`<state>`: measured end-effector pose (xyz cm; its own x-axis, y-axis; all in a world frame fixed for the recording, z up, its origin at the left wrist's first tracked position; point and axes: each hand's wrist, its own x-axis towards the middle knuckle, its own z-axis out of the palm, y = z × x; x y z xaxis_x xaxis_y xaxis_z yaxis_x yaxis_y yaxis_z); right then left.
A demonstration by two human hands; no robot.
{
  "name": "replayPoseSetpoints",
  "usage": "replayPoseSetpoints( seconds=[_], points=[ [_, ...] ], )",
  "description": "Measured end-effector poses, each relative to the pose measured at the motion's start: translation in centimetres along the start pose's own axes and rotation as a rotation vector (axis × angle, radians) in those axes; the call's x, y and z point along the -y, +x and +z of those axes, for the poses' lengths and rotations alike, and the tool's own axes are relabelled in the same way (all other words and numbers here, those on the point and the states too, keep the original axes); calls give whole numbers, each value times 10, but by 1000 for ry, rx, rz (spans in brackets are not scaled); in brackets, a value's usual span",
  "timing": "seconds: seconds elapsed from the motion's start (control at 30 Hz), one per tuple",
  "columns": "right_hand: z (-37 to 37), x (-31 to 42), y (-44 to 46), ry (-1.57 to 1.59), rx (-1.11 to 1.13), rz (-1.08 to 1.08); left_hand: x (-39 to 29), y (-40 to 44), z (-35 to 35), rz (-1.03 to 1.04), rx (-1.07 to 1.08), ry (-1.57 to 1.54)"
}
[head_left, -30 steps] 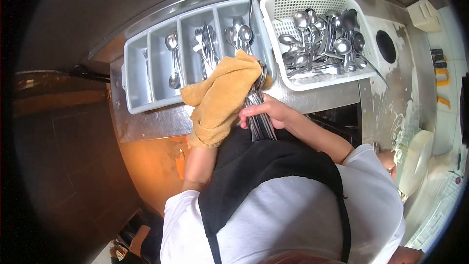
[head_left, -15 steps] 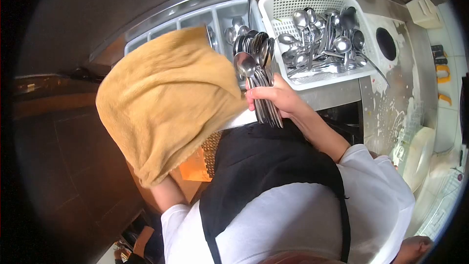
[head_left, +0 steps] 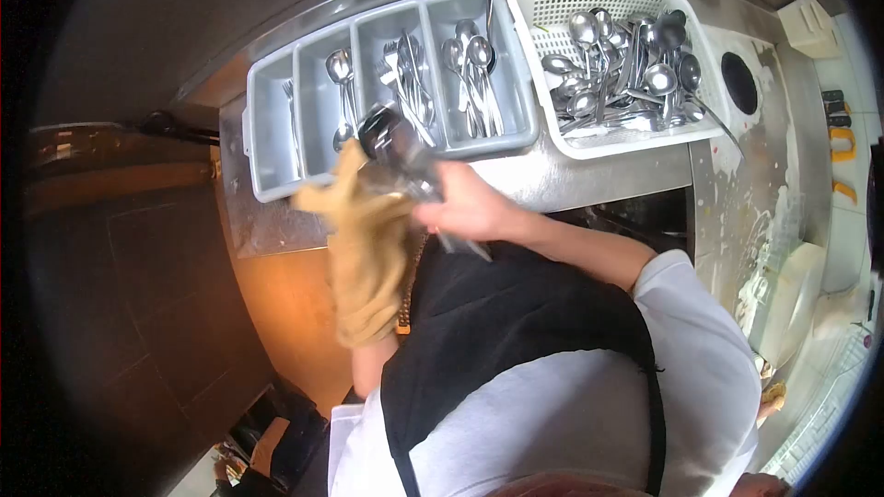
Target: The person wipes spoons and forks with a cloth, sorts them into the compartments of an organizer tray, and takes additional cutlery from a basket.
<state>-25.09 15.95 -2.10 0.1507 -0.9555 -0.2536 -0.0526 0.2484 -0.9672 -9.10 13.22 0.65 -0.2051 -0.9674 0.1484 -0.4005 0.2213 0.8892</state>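
My right hand point(head_left: 471, 202) is closed around a bundle of spoons point(head_left: 401, 143), blurred by motion, with their bowls pointing up and left and the handle ends below my fist. A tan cloth point(head_left: 368, 258) covers my left hand, whose fingers are hidden under it. The cloth's upper end meets the left side of the spoons. Just beyond both hands lies a grey cutlery tray point(head_left: 273, 186) with forks point(head_left: 396, 64) and spoons point(head_left: 474, 60) in its compartments.
Right of the tray, a white perforated basket point(head_left: 548, 14) holds many loose spoons and other cutlery. Both stand on a metal counter point(head_left: 589, 170). A dark round hole point(head_left: 739, 83) and white splashes mark the surface farther right. Yellow-handled items point(head_left: 842, 143) are at the far right.
The cloth has swung right and bunched up against the spoons, uncovering the grey tray. My right hand has moved left with the spoons, which now tilt left.
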Motion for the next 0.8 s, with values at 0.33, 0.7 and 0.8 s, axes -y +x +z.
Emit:
replayPoseSetpoints(
  seconds=[0.33, 0.7, 0.8],
  points=[
    [9, -9, 1, -194, 72, -113, -5, 7, 38, 113, 65, 29],
    [-86, 11, -5, -63, -144, -197, -10, 33, 27, 102, -50, -38],
    [-84, 27, 35, -81, -173, -627, -8, 57, 18, 77, -85, -68]
  ],
)
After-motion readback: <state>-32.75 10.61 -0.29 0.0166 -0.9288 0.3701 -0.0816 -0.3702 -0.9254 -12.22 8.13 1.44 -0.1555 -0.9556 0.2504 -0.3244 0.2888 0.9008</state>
